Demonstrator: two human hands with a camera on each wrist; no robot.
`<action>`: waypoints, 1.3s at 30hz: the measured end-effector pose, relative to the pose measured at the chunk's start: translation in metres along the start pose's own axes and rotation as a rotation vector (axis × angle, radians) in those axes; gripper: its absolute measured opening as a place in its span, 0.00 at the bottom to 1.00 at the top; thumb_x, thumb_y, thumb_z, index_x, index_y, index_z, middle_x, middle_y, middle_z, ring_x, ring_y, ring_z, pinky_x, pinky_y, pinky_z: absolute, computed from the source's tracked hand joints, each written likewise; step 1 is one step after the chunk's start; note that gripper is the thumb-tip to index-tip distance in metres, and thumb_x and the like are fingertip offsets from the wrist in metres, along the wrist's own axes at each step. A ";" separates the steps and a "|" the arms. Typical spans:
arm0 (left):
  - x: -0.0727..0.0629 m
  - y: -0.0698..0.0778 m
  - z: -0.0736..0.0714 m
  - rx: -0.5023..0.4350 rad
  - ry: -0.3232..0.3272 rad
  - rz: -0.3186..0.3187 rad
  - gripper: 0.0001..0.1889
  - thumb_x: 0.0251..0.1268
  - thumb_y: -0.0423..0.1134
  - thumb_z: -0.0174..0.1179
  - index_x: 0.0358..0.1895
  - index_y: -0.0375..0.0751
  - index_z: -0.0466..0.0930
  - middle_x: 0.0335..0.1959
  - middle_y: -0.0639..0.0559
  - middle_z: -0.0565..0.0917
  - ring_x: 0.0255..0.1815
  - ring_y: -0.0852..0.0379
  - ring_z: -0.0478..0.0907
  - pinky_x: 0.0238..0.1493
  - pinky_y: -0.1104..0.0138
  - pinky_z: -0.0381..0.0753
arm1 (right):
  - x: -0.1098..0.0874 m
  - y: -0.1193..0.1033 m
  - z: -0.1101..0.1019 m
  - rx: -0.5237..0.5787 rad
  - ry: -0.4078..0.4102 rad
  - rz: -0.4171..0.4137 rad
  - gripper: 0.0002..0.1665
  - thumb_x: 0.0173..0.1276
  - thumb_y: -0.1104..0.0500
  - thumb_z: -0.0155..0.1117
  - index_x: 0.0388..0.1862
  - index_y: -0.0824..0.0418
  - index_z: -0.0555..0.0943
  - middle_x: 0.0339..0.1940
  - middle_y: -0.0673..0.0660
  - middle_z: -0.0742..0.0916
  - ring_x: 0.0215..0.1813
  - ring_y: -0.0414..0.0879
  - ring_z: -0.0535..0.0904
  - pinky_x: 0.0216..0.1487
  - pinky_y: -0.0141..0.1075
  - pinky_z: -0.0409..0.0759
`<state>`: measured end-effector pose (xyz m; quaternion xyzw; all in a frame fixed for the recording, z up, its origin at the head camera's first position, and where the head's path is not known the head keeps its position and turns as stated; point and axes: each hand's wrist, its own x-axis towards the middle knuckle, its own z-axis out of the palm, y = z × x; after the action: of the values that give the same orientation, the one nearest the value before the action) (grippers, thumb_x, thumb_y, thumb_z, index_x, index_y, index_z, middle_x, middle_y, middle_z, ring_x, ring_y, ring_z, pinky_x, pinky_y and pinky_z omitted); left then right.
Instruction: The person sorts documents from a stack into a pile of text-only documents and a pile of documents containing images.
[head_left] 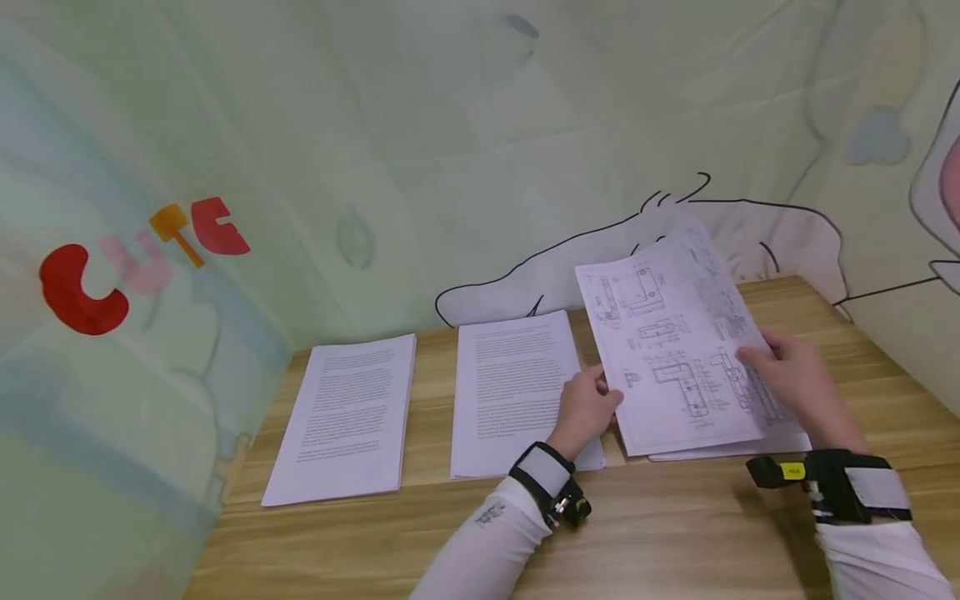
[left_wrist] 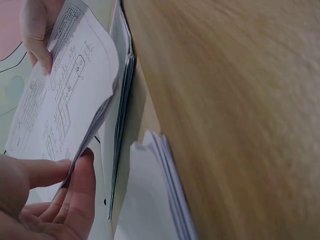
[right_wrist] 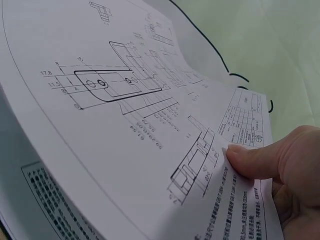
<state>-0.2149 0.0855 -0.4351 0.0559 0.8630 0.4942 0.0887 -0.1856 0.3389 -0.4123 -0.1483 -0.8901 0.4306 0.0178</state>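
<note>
"What did your fingers have hold of?"

"My left hand (head_left: 587, 408) pinched the near-left edge of the drawing sheets (head_left: 667, 350), thumb on the printed face, fingers curled behind. My right hand (head_left: 798, 383) gripped their right edge, its thumb pressed flat on the face."

"Which way did the sheets lie from each hand?"

"Taking twelve o'clock as straight away from me, they spread toward one o'clock from my left fingertips and toward nine from my right thumb. Their long axis ran from about five to eleven. Neither hand was nearer; both touched the paper."

"Were they flat?"

"No, they were lifted and bowed between my hands. Lower papers (head_left: 787, 442) showed beneath, past their near edge, toward five o'clock."

"And further out?"

"At nine o'clock from my left hand lay the middle text stack (head_left: 510, 392), its right side partly behind that hand; I couldn't tell whether they touched. Beyond it, also toward nine, the outer text stack (head_left: 348, 417) rested apart on the wood-grained table (head_left: 637, 517)."
</note>
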 end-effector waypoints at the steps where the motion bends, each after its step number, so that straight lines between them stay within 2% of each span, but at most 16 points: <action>1: 0.000 0.000 0.002 0.005 0.007 -0.004 0.20 0.63 0.32 0.63 0.59 0.41 0.80 0.24 0.58 0.79 0.14 0.66 0.73 0.17 0.76 0.67 | 0.000 0.002 -0.001 -0.006 0.008 0.006 0.39 0.79 0.44 0.45 0.78 0.67 0.56 0.60 0.74 0.76 0.45 0.57 0.78 0.29 0.30 0.74; 8: 0.002 0.007 0.016 0.120 0.047 0.001 0.08 0.61 0.33 0.62 0.43 0.42 0.84 0.21 0.56 0.81 0.15 0.66 0.70 0.17 0.75 0.67 | 0.004 0.013 -0.004 -0.063 0.015 0.012 0.36 0.79 0.49 0.47 0.75 0.72 0.60 0.55 0.75 0.77 0.41 0.57 0.79 0.28 0.32 0.75; 13: 0.003 0.009 0.021 0.186 0.044 0.007 0.05 0.60 0.34 0.64 0.38 0.42 0.86 0.21 0.55 0.81 0.20 0.64 0.71 0.20 0.74 0.68 | 0.007 0.023 -0.005 -0.099 -0.016 0.030 0.34 0.79 0.52 0.48 0.73 0.75 0.60 0.54 0.74 0.77 0.41 0.56 0.78 0.32 0.34 0.73; 19: 0.006 0.006 0.026 0.219 0.034 -0.049 0.02 0.59 0.35 0.65 0.31 0.41 0.85 0.12 0.55 0.76 0.12 0.64 0.69 0.16 0.73 0.66 | 0.012 0.036 -0.002 -0.132 -0.014 0.034 0.33 0.78 0.55 0.50 0.72 0.75 0.61 0.57 0.76 0.75 0.43 0.59 0.77 0.38 0.41 0.72; 22: 0.008 0.005 0.030 0.193 0.022 -0.082 0.02 0.59 0.35 0.65 0.32 0.40 0.85 0.08 0.56 0.73 0.07 0.65 0.68 0.14 0.74 0.65 | 0.012 0.038 0.000 -0.182 0.000 0.020 0.33 0.76 0.59 0.51 0.72 0.77 0.60 0.59 0.79 0.73 0.46 0.63 0.74 0.42 0.49 0.73; 25: 0.009 0.005 0.032 0.180 0.009 -0.103 0.02 0.59 0.35 0.65 0.34 0.41 0.86 0.09 0.57 0.73 0.07 0.65 0.69 0.14 0.74 0.66 | 0.012 0.039 0.001 -0.217 0.011 0.020 0.34 0.75 0.62 0.50 0.73 0.77 0.57 0.61 0.80 0.72 0.47 0.65 0.72 0.45 0.54 0.72; 33: 0.010 0.006 0.033 0.242 0.005 -0.106 0.03 0.60 0.36 0.66 0.33 0.41 0.85 0.08 0.55 0.73 0.07 0.63 0.68 0.14 0.73 0.63 | 0.011 0.037 0.004 -0.248 0.023 0.050 0.34 0.72 0.64 0.50 0.73 0.78 0.57 0.60 0.82 0.72 0.47 0.67 0.72 0.46 0.58 0.72; 36: 0.011 0.005 0.031 0.252 0.005 -0.106 0.03 0.60 0.36 0.65 0.32 0.41 0.85 0.07 0.55 0.72 0.07 0.63 0.68 0.13 0.73 0.62 | 0.011 0.036 0.008 -0.273 0.026 0.052 0.36 0.71 0.65 0.51 0.72 0.79 0.56 0.63 0.83 0.70 0.53 0.72 0.71 0.53 0.65 0.72; 39: 0.010 0.004 0.028 0.252 0.007 -0.101 0.04 0.60 0.37 0.65 0.29 0.41 0.84 0.08 0.54 0.73 0.08 0.62 0.68 0.13 0.73 0.62 | 0.013 0.034 0.012 -0.295 0.032 0.065 0.37 0.70 0.65 0.53 0.73 0.80 0.54 0.68 0.84 0.65 0.63 0.77 0.65 0.63 0.70 0.64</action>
<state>-0.2190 0.1128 -0.4468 0.0214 0.9203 0.3768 0.1029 -0.1918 0.3532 -0.4477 -0.1846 -0.9382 0.2929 -0.0039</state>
